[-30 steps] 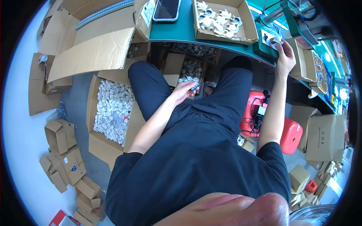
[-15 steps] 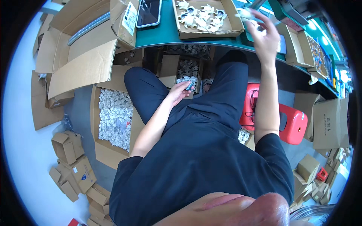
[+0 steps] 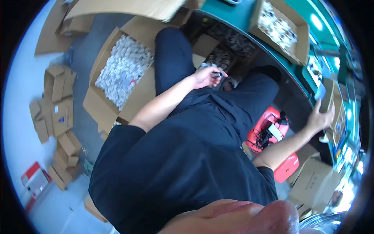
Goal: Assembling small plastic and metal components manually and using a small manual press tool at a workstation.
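Note:
My left hand [image 3: 206,77] is over my lap, its fingers closed on a small dark cylindrical part [image 3: 217,74]. Out at the right end of the bench, my right hand [image 3: 321,118] is at a cardboard tray [image 3: 329,90], with thumb and fingers apparently on either side of its wall. Blur hides the exact contact. A shallow cardboard box [image 3: 300,39] on the green bench [image 3: 230,12] holds many white finned pieces [image 3: 276,29].
Left of my legs stands an open carton [image 3: 102,70] full of pale small pieces. A red case [image 3: 286,168] with black cables [image 3: 261,137] on it is by my right leg. Empty cartons [image 3: 62,116] are piled at far left, and another carton [image 3: 314,183] stands at right.
The view has swung right. My right hand has moved from beside the box of white pieces to the right-hand tray, and the white piece no longer shows in it. My left hand keeps its part.

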A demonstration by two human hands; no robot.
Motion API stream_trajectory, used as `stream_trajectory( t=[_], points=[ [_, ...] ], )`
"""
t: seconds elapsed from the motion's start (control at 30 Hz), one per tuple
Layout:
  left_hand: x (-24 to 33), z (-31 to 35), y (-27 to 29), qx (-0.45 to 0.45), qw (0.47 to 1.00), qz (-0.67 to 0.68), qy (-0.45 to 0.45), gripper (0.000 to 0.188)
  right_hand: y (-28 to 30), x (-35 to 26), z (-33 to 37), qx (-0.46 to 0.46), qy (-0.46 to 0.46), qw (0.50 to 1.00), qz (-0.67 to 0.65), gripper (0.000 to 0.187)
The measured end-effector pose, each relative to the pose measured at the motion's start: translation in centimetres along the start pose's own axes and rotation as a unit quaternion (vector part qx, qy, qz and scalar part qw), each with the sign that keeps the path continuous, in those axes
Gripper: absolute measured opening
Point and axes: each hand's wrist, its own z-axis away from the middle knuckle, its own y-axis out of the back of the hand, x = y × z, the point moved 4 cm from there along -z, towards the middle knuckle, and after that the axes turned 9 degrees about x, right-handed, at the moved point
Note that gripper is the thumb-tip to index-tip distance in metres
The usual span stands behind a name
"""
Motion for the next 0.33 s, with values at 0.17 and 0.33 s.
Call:
stream_trajectory(
  t=[0.17, 0.33],
  points=[
    [-0.7, -1.2, 0.4, 0.030, 0.998, 0.052, -0.005, 0.027, -4.7, 9.2, 1.8, -0.207, -0.108, 0.972, -0.037, 0.054],
    [-0.7, -2.1, 2.6, 0.091, 0.995, 0.045, -0.012, 0.027, -0.5, 11.2, 3.1, -0.148, -0.039, 0.987, 0.050, 0.045]
  ],
)
